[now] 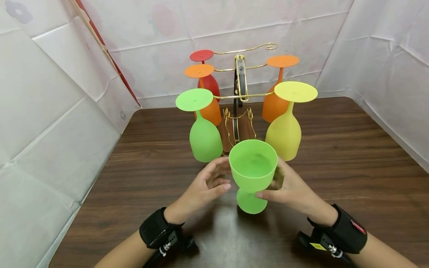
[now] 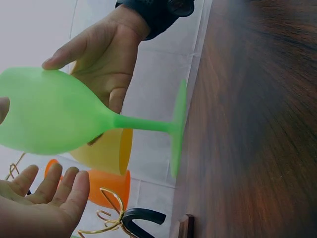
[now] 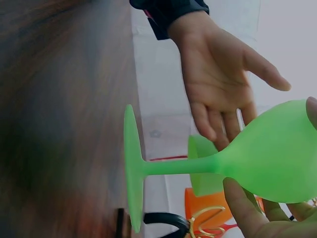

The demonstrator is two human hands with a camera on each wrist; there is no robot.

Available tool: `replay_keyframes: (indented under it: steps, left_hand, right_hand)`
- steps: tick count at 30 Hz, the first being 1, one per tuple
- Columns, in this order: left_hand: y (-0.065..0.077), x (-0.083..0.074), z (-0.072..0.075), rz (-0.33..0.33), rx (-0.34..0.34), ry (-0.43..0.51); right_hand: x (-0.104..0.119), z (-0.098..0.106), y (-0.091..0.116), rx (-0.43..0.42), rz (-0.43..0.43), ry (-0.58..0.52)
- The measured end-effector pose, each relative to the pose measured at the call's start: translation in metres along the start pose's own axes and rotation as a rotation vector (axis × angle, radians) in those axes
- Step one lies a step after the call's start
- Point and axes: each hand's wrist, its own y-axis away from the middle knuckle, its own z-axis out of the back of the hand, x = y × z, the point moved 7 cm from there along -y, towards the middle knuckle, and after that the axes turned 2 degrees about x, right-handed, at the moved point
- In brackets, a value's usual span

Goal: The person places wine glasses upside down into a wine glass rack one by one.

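A light green goblet (image 1: 253,175) stands upright between the hands, bowl up; whether its foot touches the table is hard to tell. My right hand (image 1: 288,186) holds the bowl from the right, thumb on the near side and fingers curled round the back. To the left, my left hand (image 1: 211,182) is held close to the bowl with loosely bent fingers, apart from it. In the right wrist view that left hand (image 3: 218,84) shows its palm with nothing in it. The left wrist view shows the right hand (image 2: 106,64) against the goblet (image 2: 54,111).
Behind stands a gold-wire rack (image 1: 242,78) with upside-down goblets: green (image 1: 205,137), orange (image 1: 209,111) and red (image 1: 210,83) on the left, yellow (image 1: 285,134) and orange (image 1: 275,106) on the right. White sheeting (image 1: 214,26) surrounds the dark wooden table (image 1: 352,167).
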Motion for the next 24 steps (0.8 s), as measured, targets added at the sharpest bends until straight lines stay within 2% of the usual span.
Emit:
replay_keyframes:
  steps: [9,18,22,24]
  left_hand:
    - [-0.005,-0.009,-0.005,-0.126,0.023,0.03]
    - [-0.004,-0.009,-0.007,-0.146,0.009,0.031]
    - [-0.002,-0.013,-0.007,-0.163,0.001,0.007]
    - [0.001,-0.017,-0.008,-0.203,-0.002,-0.043]
  right_hand:
    - [-0.009,-0.017,-0.001,-0.013,-0.032,0.007]
    - [-0.011,-0.022,-0.001,-0.007,-0.057,0.003]
    - [-0.011,-0.018,0.002,0.037,-0.038,-0.113]
    - [-0.012,-0.014,0.006,0.062,-0.045,-0.196]
